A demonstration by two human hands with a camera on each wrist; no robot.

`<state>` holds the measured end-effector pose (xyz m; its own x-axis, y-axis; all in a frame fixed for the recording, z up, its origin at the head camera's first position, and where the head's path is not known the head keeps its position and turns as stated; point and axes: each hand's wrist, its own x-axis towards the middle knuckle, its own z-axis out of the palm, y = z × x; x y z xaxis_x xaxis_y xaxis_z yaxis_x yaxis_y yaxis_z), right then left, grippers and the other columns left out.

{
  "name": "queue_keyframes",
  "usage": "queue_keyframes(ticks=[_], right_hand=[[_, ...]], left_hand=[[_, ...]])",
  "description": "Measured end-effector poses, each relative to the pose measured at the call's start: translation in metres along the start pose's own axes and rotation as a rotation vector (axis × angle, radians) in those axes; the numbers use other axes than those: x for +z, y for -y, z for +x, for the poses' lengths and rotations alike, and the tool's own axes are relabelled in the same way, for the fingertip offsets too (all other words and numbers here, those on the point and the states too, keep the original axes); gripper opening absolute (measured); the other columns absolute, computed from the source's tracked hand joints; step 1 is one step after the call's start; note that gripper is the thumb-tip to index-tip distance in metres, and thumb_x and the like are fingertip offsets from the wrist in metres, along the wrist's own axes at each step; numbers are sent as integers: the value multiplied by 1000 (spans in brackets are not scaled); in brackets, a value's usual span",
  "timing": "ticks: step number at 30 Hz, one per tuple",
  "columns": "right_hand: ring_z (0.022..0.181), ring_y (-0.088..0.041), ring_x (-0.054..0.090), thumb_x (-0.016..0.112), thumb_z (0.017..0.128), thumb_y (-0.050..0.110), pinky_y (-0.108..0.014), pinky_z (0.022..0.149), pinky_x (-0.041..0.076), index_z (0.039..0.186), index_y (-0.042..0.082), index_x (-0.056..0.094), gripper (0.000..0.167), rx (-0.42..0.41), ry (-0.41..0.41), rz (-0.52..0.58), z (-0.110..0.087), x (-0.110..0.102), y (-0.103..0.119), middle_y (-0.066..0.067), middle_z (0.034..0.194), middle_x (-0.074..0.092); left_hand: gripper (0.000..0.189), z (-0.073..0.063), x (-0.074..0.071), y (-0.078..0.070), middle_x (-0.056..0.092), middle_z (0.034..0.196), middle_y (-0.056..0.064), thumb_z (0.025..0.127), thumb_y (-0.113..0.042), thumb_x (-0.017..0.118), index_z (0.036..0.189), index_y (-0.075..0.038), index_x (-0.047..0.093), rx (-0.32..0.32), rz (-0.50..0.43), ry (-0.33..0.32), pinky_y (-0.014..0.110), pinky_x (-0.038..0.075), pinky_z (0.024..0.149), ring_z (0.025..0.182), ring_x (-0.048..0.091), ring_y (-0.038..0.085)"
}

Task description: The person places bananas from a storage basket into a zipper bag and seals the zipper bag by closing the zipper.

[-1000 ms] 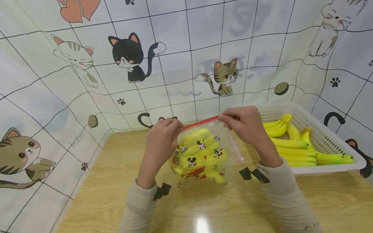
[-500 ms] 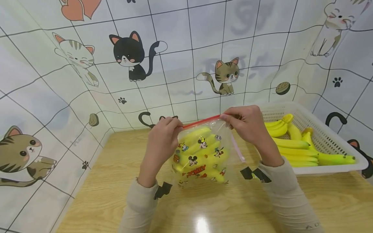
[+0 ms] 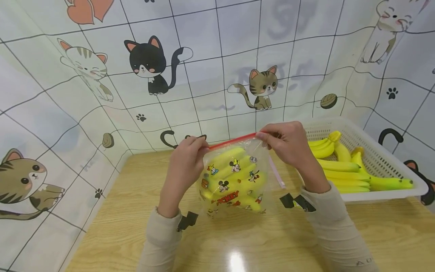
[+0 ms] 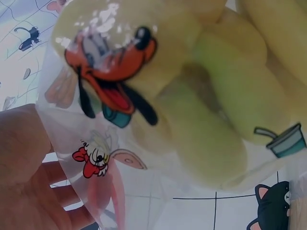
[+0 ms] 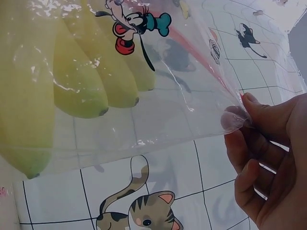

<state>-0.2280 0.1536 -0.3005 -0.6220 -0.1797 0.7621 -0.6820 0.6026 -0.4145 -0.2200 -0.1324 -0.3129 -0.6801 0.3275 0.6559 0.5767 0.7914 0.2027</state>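
A clear zip-lock bag (image 3: 228, 198) printed with cartoon characters hangs upright between the hands, its red zip strip (image 3: 232, 142) along the top. Yellow bananas (image 4: 211, 139) with greenish ends fill much of it. My left hand (image 3: 186, 164) pinches the strip near its left end. At the opposite top corner my right hand (image 3: 289, 147) pinches the bag between thumb and forefinger. The right wrist view shows that thumb and a fingertip (image 5: 235, 117) pressed together through the film. In the left wrist view the bag hides the left fingertips.
A white plastic basket (image 3: 416, 189) with more bananas (image 3: 340, 177) stands at the right on the wooden table (image 3: 112, 211). Between bag and basket lies a thin pink strip (image 3: 278, 175). A cat-print sheet (image 3: 210, 79) lines the back and sides.
My left hand has moved slightly left along the red strip, so a little more of it shows. The right hand keeps its pinch, and the bag stays almost still.
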Motion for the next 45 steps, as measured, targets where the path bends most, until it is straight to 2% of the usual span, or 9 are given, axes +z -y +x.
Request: queue_keyframes(ticks=[10,19,26,35,45], right_hand=[[53,-3,54,79,90,8,-16,52,41,81,8,80,9,4,4,0,0,1,0,2,59,66],[53,-5,58,79,89,7,-15,53,43,82,6,80,8,-3,4,-5,1,2,0,1,60,68],[53,-8,60,79,89,7,-14,53,44,82,6,80,8,-13,6,0,0,2,1,0,60,69],[53,-11,61,79,89,7,-14,54,44,83,5,80,7,-4,10,-3,0,3,1,0,61,69],[52,-12,62,79,90,7,-14,54,44,83,5,80,7,-15,8,1,0,4,-1,0,60,68]], left_hand=[[6,-1,-1,4,72,98,6,99,-10,68,96,-9,73,-35,-33,16,38,55,78,89,65,25],[7,0,-2,8,72,93,6,99,-13,69,96,-8,74,-40,-44,12,36,52,73,82,62,23],[7,0,-5,10,72,93,6,99,-12,69,97,-8,74,-57,-60,24,35,51,73,80,61,22],[7,-1,-6,13,70,90,6,99,-11,69,95,-7,73,-47,-54,22,35,51,72,77,59,21],[7,-1,-5,16,69,88,5,99,-11,70,95,-8,74,-85,-69,32,33,50,71,76,59,20]])
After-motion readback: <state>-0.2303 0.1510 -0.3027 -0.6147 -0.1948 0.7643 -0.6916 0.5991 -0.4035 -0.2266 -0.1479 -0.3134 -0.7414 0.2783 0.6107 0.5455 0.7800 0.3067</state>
